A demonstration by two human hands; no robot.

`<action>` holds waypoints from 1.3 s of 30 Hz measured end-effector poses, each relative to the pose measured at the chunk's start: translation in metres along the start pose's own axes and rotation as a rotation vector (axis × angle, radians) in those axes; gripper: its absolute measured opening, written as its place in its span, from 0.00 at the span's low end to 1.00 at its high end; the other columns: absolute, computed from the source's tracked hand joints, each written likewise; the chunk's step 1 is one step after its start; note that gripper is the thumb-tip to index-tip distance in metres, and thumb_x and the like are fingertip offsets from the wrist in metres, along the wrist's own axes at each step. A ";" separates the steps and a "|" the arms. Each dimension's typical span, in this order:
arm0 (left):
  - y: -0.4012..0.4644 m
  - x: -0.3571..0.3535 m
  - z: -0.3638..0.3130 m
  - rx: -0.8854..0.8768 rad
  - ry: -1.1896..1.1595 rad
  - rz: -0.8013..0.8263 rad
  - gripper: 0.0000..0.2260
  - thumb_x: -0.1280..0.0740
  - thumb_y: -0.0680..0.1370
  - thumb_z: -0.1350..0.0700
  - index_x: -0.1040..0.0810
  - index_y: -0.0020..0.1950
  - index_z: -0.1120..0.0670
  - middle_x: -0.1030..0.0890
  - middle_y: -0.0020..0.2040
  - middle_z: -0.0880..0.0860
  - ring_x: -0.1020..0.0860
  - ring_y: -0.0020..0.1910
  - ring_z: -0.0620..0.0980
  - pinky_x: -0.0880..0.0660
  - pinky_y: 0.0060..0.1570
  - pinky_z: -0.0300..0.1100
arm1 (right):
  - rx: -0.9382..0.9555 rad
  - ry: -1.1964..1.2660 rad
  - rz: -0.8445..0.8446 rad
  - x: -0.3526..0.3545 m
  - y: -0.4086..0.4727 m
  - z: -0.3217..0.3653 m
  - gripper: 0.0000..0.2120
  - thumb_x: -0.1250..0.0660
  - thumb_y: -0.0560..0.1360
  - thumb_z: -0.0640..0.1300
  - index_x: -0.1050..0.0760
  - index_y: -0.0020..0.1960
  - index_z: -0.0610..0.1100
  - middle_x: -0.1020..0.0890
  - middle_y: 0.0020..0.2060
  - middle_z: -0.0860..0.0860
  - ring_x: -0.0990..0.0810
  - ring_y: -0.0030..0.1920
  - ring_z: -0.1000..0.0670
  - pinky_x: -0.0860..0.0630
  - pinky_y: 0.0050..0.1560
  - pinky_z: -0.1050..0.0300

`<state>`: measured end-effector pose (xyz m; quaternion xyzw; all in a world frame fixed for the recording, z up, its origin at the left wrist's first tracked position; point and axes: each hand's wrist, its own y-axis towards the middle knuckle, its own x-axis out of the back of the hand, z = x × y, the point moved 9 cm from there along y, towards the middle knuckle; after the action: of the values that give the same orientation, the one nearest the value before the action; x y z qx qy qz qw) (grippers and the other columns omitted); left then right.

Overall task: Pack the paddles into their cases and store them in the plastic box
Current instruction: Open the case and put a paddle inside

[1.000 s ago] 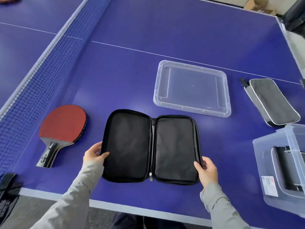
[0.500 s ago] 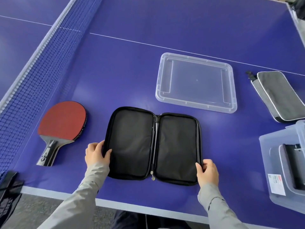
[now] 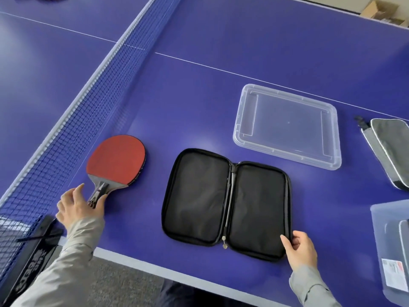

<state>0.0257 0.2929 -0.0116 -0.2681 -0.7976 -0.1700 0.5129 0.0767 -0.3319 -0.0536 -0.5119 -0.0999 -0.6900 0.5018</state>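
Red paddle (image 3: 116, 161) about to be lifted
Left hand (image 3: 80, 204) fingers spread over its handle; right hand (image 3: 299, 249) pinches the open case (image 3: 225, 203) corner; a loose grasp could drop it

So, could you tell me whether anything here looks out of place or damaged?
Nothing stands out: the black case lies open and flat, the red paddle lies flat beside it, and the clear lid looks intact.

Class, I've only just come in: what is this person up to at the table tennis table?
A person is packing table tennis gear. The black paddle case lies unzipped and open flat, nothing in it; the right hand pinches its near right corner. The left hand reaches onto the handle of the red paddle beside the net. A clear lid and a grey case lie further right.
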 end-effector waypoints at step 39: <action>-0.066 -0.030 -0.089 -0.005 -0.242 0.232 0.13 0.28 0.73 0.53 0.25 0.45 0.63 0.27 0.46 0.61 0.27 0.48 0.63 0.30 0.51 0.57 | -0.037 -0.059 0.112 -0.006 -0.008 0.006 0.19 0.30 0.73 0.42 0.29 0.62 0.40 0.23 0.50 0.44 0.25 0.51 0.44 0.28 0.52 0.52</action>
<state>0.0606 0.1846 -0.0014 -0.3783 -0.8169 -0.0780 0.4284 0.0733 -0.3206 -0.0526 -0.5460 -0.0732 -0.6472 0.5269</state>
